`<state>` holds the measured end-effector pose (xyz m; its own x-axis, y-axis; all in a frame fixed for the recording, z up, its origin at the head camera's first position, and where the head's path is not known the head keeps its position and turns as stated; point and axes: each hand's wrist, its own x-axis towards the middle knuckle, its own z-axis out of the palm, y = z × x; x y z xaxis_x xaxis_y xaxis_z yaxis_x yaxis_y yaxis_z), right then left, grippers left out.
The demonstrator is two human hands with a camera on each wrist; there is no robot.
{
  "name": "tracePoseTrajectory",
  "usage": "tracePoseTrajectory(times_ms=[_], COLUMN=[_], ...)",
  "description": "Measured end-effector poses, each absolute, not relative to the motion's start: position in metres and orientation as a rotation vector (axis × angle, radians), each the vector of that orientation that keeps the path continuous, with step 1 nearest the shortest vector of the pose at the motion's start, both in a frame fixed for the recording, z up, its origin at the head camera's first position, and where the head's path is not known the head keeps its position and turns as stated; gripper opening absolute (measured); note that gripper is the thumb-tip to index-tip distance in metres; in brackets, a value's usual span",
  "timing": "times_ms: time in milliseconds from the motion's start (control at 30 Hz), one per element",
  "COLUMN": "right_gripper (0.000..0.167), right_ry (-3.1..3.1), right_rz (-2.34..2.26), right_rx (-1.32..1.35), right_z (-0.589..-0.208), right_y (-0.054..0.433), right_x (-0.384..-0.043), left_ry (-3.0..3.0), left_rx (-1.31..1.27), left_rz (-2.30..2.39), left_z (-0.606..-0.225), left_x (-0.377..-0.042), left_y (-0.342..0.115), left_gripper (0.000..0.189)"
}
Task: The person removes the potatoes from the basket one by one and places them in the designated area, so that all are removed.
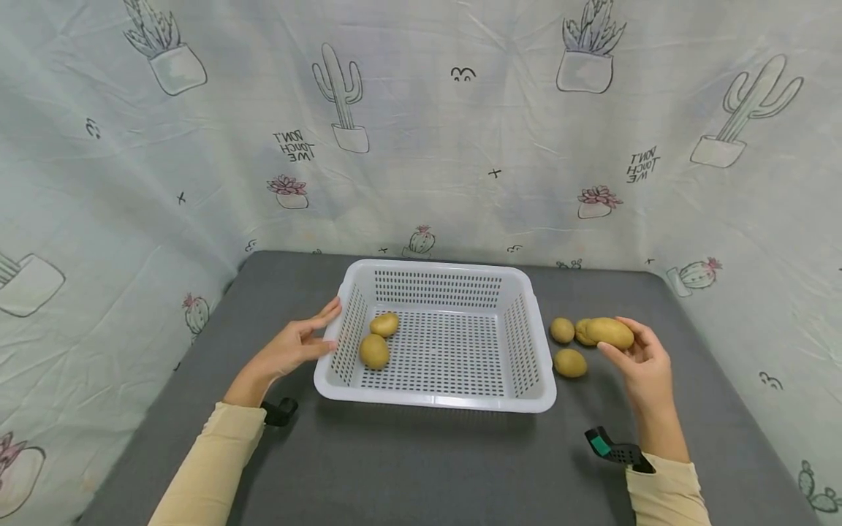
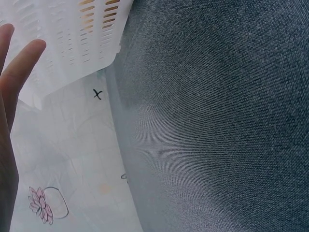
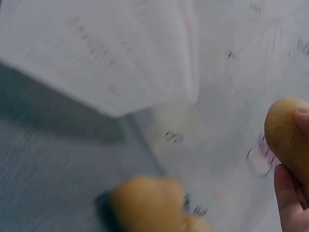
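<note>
A white plastic basket (image 1: 434, 401) with slotted walls stands on the grey table, with two potatoes (image 1: 374, 351) inside near its left wall. My left hand (image 1: 289, 351) rests against the basket's left rim, fingers extended; in the left wrist view its fingertips (image 2: 34, 48) overlap the basket wall (image 2: 63, 48). Right of the basket, my right hand (image 1: 647, 365) pinches an oblong potato (image 1: 609, 333) between thumb and fingers. The right wrist view shows this potato (image 3: 287, 137) held up at the right edge. Beside it lie three more potatoes (image 1: 569, 363), one partly hidden behind the held one.
The grey cloth-covered table (image 1: 421, 467) reaches back to a pale curtain (image 1: 421, 146) printed with cacti, which also hangs along both sides. A black wrist mount (image 1: 618, 449) sticks out from the right wrist, and another (image 1: 281, 411) from the left.
</note>
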<state>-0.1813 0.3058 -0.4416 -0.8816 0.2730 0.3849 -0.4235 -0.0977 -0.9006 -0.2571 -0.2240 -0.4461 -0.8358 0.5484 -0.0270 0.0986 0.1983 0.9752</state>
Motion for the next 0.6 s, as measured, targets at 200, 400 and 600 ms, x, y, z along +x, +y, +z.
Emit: tracePoseTrajectory(times_ms=[200,400,600], right_gripper=[0.048,0.048,0.055], right_ry=[-1.657,-1.704,-1.884], right_rz=[2.051,2.015,1.89], right_rx=[-0.166,-0.383,-0.612], right_z=[-0.464,-0.481,-0.493], right_y=[0.316,0.325,0.33], right_x=[-0.18,-0.183,-0.186], left_ry=[2.105,2.112,2.118], left_rx=[0.615,0.615,0.58], left_rz=[1.679,1.68,1.671], left_z=[-0.446,-0.445,-0.443], left_x=[-0.258,-0.259,-0.256], left_y=[-0.224,-0.223,-0.223], left_gripper=[0.075,0.074,0.075])
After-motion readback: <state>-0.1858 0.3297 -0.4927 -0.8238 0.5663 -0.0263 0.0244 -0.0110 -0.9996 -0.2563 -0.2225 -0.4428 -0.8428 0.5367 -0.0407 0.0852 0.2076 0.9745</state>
